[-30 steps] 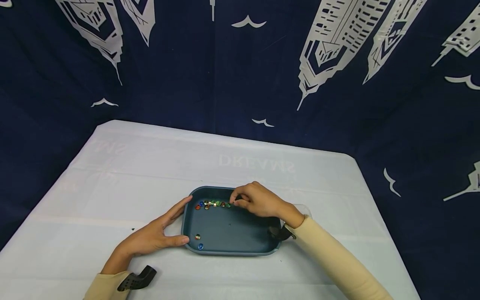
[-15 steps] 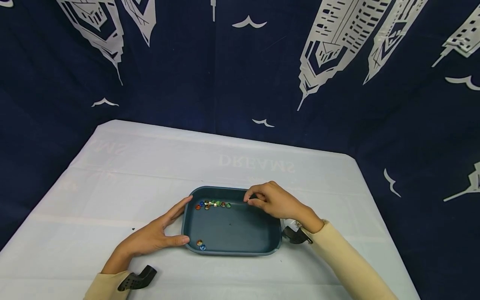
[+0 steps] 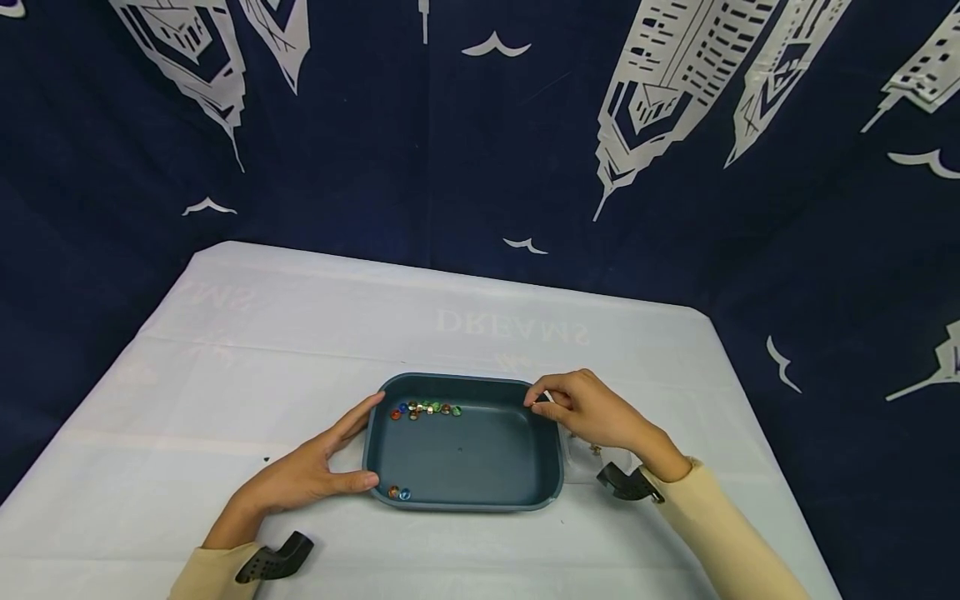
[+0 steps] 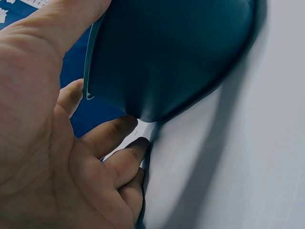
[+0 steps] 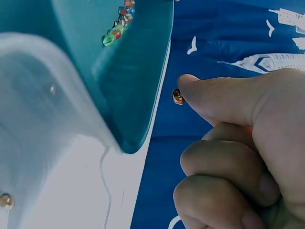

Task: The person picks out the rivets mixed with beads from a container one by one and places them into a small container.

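Observation:
A blue-grey tray (image 3: 487,467) sits before me on the white cloth. My left hand (image 3: 307,475) steadies its left end, thumb and fingers spread and fairly straight against the rim. In the right wrist view, a small amber marble (image 5: 177,97) is pinched at the thumb tip of my right hand (image 5: 233,143); its other fingers are curled. That hand is above the tray's far right corner. Several coloured glass marbles form a row along the tray's back left, ending in a green marble (image 3: 457,411). An amber-orange marble (image 3: 393,492) and a blue marble (image 3: 405,494) lie at the near left corner.
A clear plastic container (image 5: 47,86) stands against the tray's right side, partly under my right arm, with a gold-coloured marble (image 5: 6,201) seen at it. A dark speck (image 3: 266,458) lies on the white tabletop (image 3: 225,333) at left. A navy printed cloth (image 3: 375,167) hangs behind.
My right hand has moved right, from the end of the marble row to the tray's right corner. The amber-orange marble at the near left has rolled nearer the front wall. My left hand stays put.

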`<move>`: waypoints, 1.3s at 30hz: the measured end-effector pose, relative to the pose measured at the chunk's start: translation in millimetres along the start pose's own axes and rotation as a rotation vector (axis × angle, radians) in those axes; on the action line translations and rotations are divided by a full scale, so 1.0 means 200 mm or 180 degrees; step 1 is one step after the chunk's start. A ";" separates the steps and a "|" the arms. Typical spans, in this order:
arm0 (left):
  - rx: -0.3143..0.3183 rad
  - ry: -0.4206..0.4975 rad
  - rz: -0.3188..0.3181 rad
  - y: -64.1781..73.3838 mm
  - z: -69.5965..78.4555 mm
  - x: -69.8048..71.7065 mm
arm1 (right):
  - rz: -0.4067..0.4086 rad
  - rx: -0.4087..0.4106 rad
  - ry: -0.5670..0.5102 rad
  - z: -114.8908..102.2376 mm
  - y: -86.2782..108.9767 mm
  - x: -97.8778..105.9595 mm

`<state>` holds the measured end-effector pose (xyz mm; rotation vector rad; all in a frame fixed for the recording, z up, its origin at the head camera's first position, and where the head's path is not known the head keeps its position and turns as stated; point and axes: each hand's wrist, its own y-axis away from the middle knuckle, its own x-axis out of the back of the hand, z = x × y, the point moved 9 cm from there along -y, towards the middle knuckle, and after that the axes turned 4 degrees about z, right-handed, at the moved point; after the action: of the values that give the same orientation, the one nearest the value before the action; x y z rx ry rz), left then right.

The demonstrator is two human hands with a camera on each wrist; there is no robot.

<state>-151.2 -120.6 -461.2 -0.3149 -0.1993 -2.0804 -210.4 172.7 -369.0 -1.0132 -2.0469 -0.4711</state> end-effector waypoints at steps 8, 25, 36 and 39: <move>0.0025 -0.0003 -0.0004 0.00 0.01 0.00 | 0.0120 -0.0090 -0.0021 0.04 0.08 0.05; 0.0028 -0.0002 -0.0012 0.00 0.00 0.00 | 0.0296 -0.0337 0.0040 0.17 0.21 0.08; 0.0029 -0.0039 -0.0003 0.00 -0.01 0.00 | 0.0360 -0.0352 0.0144 0.21 0.26 0.10; 0.0030 -0.0026 0.0005 0.00 0.00 0.00 | 0.0381 -0.0327 0.0155 0.21 0.27 0.11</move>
<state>-151.3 -120.9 -462.0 -0.3177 -0.2137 -2.0764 -197.2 242.5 -379.1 -1.1672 -1.9228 -0.5371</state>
